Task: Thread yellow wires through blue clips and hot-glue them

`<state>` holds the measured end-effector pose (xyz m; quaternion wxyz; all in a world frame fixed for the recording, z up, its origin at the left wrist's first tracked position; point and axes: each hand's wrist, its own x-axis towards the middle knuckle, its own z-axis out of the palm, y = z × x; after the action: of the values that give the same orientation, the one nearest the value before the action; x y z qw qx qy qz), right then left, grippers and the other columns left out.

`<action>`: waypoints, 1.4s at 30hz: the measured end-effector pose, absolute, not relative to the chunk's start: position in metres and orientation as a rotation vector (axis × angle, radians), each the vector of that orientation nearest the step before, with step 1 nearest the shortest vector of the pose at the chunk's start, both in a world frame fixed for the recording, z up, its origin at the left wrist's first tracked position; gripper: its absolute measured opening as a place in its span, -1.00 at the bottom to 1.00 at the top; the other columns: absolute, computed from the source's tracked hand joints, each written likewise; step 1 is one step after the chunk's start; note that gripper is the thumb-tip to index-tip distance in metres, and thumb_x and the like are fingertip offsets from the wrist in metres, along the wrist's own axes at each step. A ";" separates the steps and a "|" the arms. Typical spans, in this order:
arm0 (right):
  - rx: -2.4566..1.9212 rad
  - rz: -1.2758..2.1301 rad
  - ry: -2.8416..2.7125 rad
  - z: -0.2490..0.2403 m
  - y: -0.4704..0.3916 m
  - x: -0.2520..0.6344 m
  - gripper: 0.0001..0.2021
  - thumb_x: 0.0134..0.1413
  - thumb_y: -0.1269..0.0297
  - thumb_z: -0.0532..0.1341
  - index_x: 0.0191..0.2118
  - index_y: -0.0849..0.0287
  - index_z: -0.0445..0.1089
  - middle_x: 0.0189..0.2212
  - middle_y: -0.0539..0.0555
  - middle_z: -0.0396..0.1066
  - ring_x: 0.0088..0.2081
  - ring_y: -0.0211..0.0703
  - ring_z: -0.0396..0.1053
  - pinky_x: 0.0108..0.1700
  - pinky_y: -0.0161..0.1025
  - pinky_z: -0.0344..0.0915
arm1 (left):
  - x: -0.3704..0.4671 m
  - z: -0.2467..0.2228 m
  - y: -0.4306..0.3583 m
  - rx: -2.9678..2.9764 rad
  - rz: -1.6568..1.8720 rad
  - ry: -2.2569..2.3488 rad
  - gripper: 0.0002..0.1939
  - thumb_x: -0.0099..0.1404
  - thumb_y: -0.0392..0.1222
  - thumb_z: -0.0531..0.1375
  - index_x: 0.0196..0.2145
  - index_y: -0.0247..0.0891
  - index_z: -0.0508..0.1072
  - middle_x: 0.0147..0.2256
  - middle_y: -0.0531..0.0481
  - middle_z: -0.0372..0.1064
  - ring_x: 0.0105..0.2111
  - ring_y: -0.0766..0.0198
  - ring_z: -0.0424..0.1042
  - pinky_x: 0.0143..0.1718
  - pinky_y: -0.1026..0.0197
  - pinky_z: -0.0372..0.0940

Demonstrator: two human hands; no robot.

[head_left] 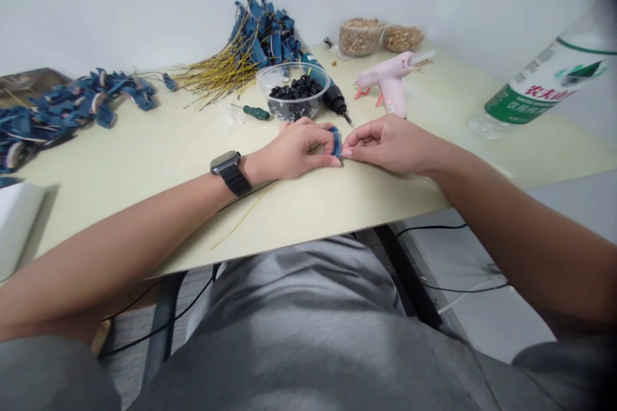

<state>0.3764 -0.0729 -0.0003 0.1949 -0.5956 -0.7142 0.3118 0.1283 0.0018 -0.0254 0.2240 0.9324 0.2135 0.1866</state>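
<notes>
My left hand [308, 148], with a dark watch on its wrist, grips a small blue part [337, 142] between thumb and fingers near the table's front. A thin yellow wire [245, 215] runs out from beneath the left forearm towards the table edge. My right hand [376, 144] is pinched closed against the right side of the blue part. Whatever lies between its fingertips is hidden. Just behind the hands stands a clear round tub [294, 93] of small black pieces.
Blue parts with yellow wires [260, 38] are bundled at the back; more blue parts [72, 106] lie left. A green-handled screwdriver [255, 112], dark power screwdriver [332, 93], pink glue gun [390, 83] and tubs of tan pieces [360, 37] surround the tub. A water bottle [535, 83] stands right.
</notes>
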 end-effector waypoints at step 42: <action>-1.767 0.853 -1.976 0.008 -0.076 0.375 -0.82 0.30 0.11 0.46 -0.21 0.09 0.72 -0.49 -0.01 0.36 -0.47 -0.24 0.11 -0.35 -0.17 0.03 | 0.134 -0.032 0.009 2.589 0.591 0.712 -0.27 0.36 0.63 0.35 -0.11 -0.14 0.40 0.01 -0.20 0.62 -0.01 -0.09 0.52 0.13 -0.09 0.27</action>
<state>0.3745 -0.0760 0.0079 0.1775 -0.6243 -0.6985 0.3014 0.1335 0.0086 -0.0318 0.1949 0.9235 0.2541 0.2110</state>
